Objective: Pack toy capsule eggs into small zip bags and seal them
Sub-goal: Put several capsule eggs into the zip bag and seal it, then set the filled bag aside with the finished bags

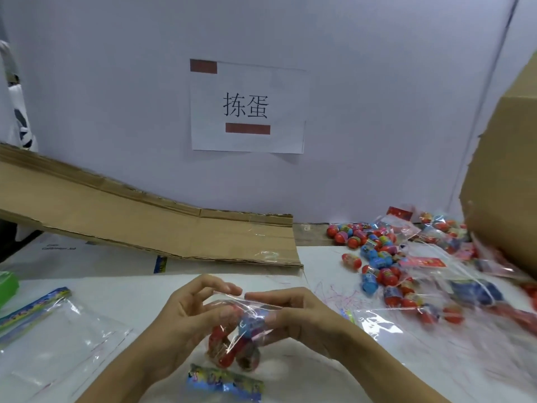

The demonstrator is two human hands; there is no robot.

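Here, at the lower centre of the frame, both hands hold one small clear zip bag (241, 330) above the white table (290, 373). The left hand (186, 318) pinches the bag's upper left part between thumb and curled fingers; the right hand (293, 312) grips the upper right part in the same manner, its fingertips nearly meeting those of the left. The bag hangs between the hands and contains several capsule eggs (229, 344), red and blue, bunched toward its bottom. Whether the zip strip is closed cannot be told. Just below the bag, a printed header card (225, 383) in blue and mixed colours lies on the table.

At the lower left lies a stack of empty zip bags (58, 341) with a coloured header strip (35, 308) along its upper edge; a green object (7, 286) is cut by the left edge of the frame. At the centre right, a loose pile of eggs (374, 251) spreads over the table, mingled with more clear bags (453, 286), some of them filled. A flattened cardboard sheet (145, 225) slopes from the middle left down to the centre. A cardboard box (505, 184) stands at the right edge. On the pale wall behind, upper centre, hangs a paper sign (247, 107) bearing the characters 拣蛋 and two red-brown bars.
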